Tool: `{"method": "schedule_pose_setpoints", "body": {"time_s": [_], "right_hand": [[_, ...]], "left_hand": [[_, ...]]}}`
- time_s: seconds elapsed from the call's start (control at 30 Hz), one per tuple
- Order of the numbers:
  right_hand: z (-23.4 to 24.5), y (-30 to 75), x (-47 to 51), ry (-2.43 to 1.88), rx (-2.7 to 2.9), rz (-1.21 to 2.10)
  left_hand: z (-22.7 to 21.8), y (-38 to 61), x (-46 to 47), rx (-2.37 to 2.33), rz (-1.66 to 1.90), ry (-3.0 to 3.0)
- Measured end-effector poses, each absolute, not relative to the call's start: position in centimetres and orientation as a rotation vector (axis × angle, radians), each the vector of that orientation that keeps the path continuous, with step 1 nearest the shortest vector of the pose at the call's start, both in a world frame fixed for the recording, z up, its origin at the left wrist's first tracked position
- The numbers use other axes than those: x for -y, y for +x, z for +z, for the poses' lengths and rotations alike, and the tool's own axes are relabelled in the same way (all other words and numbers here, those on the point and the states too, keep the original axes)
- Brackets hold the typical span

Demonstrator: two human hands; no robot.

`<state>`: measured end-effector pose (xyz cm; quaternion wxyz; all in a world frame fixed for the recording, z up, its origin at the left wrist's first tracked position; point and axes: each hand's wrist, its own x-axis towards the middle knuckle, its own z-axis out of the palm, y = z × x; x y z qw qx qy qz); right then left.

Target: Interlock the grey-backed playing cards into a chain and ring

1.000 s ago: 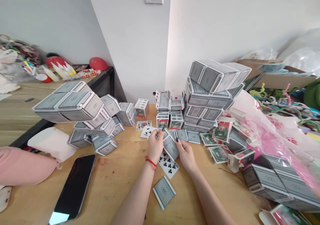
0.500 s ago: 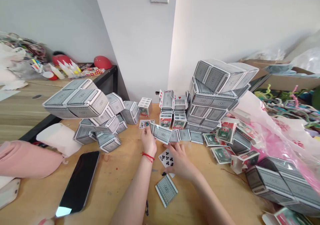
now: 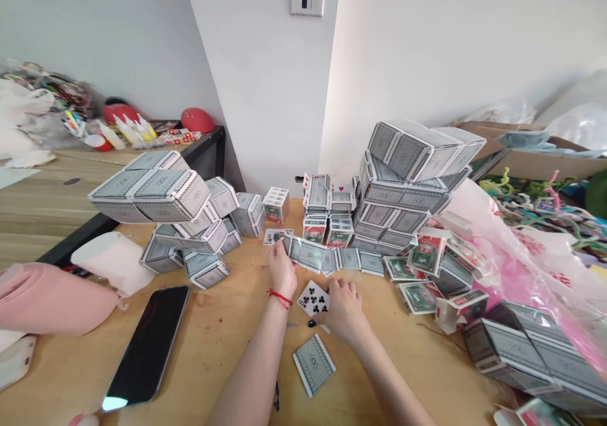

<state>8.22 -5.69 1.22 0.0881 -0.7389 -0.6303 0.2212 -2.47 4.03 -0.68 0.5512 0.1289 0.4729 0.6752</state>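
My left hand (image 3: 283,268) pinches a playing card (image 3: 308,255) by its left end, its grey patterned back showing and the card raised a little off the table. My right hand (image 3: 345,306) is closed over the right side of an eight of clubs (image 3: 312,298), which lies face up; the thumb presses near its lower edge, and the fingertips are partly hidden. Below it is another card (image 3: 313,364), back up with folded white edges. Just beyond my left hand a face card (image 3: 275,236) lies flat, and several back-up cards (image 3: 349,258) sit to the right.
Stacked card blocks rise at left (image 3: 156,189) and right (image 3: 408,192). A small block of card boxes (image 3: 276,205) stands between them. Green-and-red card boxes (image 3: 420,294) lie at right beside pink plastic (image 3: 507,280). A phone (image 3: 147,347) lies at left near a pink roll (image 3: 61,299).
My right hand's fingers have shifted right and back from the eight of clubs' top corner, showing more of its face. My left hand keeps its card nearly still. The view has tipped slightly.
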Motion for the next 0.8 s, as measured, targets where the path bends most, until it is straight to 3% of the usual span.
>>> {"method": "schedule_pose_setpoints", "body": {"time_s": [0.23,0.47,0.8], "right_hand": [[0.0,9.7,4.5,-1.645,1.632,0.784],[-0.5,11.1,4.5,-1.124,0.840,1.377],[0.5,11.0,4.6,-1.051,0.881,1.502]], "left_hand": [[-0.8,-2.6,-4.2,-1.148,1.573,0.284],[-1.2,-2.8,-4.5,-1.171,1.601,0.313],[-1.3,-2.9,-4.6,-1.158,1.600,0.335]]}}
